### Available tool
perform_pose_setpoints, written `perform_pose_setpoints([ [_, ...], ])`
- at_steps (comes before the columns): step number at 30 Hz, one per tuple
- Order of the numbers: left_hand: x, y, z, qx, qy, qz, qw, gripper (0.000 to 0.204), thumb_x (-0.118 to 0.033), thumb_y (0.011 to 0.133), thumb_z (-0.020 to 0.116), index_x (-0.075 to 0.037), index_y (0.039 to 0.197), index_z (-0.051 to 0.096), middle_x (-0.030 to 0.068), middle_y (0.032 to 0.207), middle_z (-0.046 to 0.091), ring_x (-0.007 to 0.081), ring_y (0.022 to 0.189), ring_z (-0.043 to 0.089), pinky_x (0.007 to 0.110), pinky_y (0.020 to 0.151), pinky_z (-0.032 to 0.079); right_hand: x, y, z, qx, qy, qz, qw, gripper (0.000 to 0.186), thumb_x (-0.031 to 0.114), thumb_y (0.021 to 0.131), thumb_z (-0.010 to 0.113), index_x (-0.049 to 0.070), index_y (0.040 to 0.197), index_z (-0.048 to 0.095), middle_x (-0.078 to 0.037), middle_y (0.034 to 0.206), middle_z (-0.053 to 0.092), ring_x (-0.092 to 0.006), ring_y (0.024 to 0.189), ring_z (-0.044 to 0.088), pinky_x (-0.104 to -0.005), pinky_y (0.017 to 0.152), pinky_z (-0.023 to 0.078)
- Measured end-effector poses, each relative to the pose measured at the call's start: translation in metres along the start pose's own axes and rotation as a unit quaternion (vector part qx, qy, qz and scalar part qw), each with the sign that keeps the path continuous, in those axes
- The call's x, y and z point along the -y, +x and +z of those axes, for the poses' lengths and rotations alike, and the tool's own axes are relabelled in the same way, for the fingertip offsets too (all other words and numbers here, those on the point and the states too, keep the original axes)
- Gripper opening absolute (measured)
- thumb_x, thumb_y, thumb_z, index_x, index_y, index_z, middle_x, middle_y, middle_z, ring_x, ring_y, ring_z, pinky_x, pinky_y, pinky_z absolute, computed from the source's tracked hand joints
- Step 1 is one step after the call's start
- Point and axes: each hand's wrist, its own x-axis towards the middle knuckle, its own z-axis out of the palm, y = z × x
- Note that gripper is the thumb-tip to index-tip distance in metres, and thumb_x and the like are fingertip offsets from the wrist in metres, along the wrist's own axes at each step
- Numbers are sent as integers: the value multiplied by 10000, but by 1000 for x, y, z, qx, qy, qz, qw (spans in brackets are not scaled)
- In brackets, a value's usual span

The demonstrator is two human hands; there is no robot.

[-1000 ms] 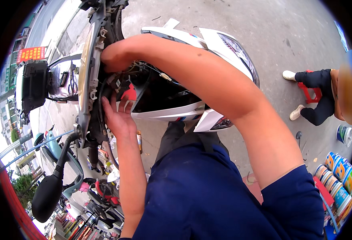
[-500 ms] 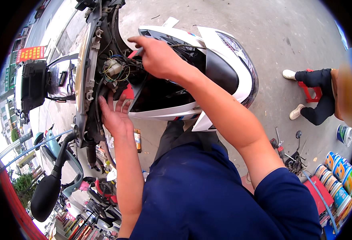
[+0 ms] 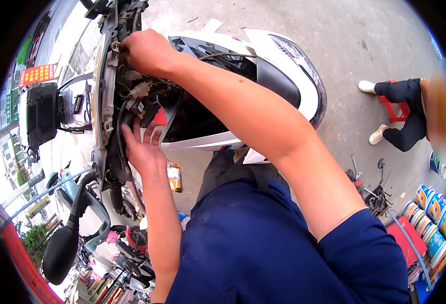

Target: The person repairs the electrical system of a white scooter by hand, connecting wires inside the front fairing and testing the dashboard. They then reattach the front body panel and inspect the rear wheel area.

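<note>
The partly stripped front of a scooter, with its bare frame (image 3: 112, 96) and wiring, stands upright at the left. My right hand (image 3: 149, 53) reaches across to the upper part of this frame. Its fingers curl in at the frame's edge, and whatever they grip is hidden. Below it hang pale wire connectors (image 3: 139, 91) among dark cables. My left hand (image 3: 148, 154) is palm up beside the lower cables, fingers apart, and holds nothing visible. A white and black body panel (image 3: 284, 86) lies just right of the frame, with a dark cable (image 3: 223, 54) across it.
A black mirror (image 3: 60, 253) juts out at lower left, and a black box-shaped unit (image 3: 41, 111) sits beyond the frame. At right a person (image 3: 410, 106) sits on a red stool (image 3: 396, 110). Tools (image 3: 375, 195) and paint buckets (image 3: 431, 233) stand on the ground at lower right.
My right hand has moved left from above the wires to the upper frame, its pointing finger now curled in. The connectors below sit differently. My left hand has stayed nearly in place.
</note>
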Motion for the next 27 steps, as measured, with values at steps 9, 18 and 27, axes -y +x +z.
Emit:
perform_pose_setpoints([
  [9, 13, -7, -8, -17, 22, 55, 998, 425, -302, 984, 488, -13, 1291, 442, 150, 1314, 532, 251, 1021, 608, 355, 816, 500, 6, -13, -17, 125, -68, -60, 988, 232, 187, 791, 633, 68, 984, 681, -185, 901, 673, -354, 876, 644, -427, 773, 517],
  [18, 6, -8, -7, -52, 45, 51, 996, 429, -329, 984, 466, 30, 1219, 466, 189, 1226, 570, 257, 932, 623, 336, 730, 505, 20, -34, -30, 111, 2, -10, 994, 379, 231, 753, 675, -52, 986, 577, -270, 897, 646, -413, 872, 632, -446, 775, 508],
  [27, -14, -22, 7, 43, 147, 40, 987, 454, -200, 958, 490, 52, 1326, 407, 182, 1138, 603, 220, 910, 618, 312, 730, 496, 7, -20, -8, 101, 12, 12, 995, 452, 257, 745, 695, -73, 1017, 546, -275, 917, 647, -406, 906, 632, -439, 791, 508],
])
